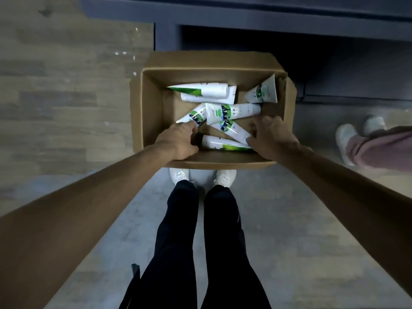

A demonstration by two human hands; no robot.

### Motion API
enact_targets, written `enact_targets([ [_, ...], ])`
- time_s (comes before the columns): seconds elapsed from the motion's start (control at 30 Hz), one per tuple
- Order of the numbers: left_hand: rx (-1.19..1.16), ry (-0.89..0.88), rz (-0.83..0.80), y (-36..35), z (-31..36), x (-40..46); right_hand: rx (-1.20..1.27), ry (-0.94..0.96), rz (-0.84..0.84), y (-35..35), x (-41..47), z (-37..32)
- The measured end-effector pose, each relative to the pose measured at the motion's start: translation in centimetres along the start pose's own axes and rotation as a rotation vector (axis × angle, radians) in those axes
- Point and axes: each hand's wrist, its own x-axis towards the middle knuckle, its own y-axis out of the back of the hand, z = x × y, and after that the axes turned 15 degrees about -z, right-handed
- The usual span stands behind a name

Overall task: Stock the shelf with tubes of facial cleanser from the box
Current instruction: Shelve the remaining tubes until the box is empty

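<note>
Tubes of facial cleanser lie loose in the open cardboard box (pixel 149 112) on the floor before the person's feet; seven can be counted, so the box is nowhere near empty. Nearest, the left hand (pixel 178 141) curls its fingers round the end of a slanting tube (pixel 194 117), while the right hand (pixel 269 137) curls over another tube (pixel 231 129); whether it truly grips cannot be told. Between them lies a tube with a green end (pixel 223 144). Labels show green and dark print, too blurred to read. Beyond stands the dark shelf (pixel 245 18); no tubes show on it.
</note>
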Motion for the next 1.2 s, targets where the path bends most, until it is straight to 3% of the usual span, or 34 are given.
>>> enact_targets([
  [0.27,-0.255,0.048,0.332,-0.9,-1.0,5.0,0.101,-0.049,-0.012,-3.2,6.2,-0.2],
  [0.47,-0.094,0.148,0.323,-0.9,-2.3,7.1,0.046,0.122,0.307,-3.0,8.3,-0.8],
  [0.63,0.038,0.195,0.309,-0.7,-2.1,8.5,-0.087,0.119,0.272,-2.6,9.5,-0.9],
  [0.77,-0.174,0.158,0.168,-0.6,-2.2,9.1,-0.146,0.108,0.204,-2.5,9.5,-0.7],
  [1.0,-0.809,0.012,0.196,-1.7,-2.5,8.4,-0.224,0.197,0.176,-2.2,9.5,-0.1],
  [1.2,-0.958,-0.052,0.19,-1.3,-1.1,7.5,-0.2,0.239,0.203,-2.4,9.3,0.6],
])
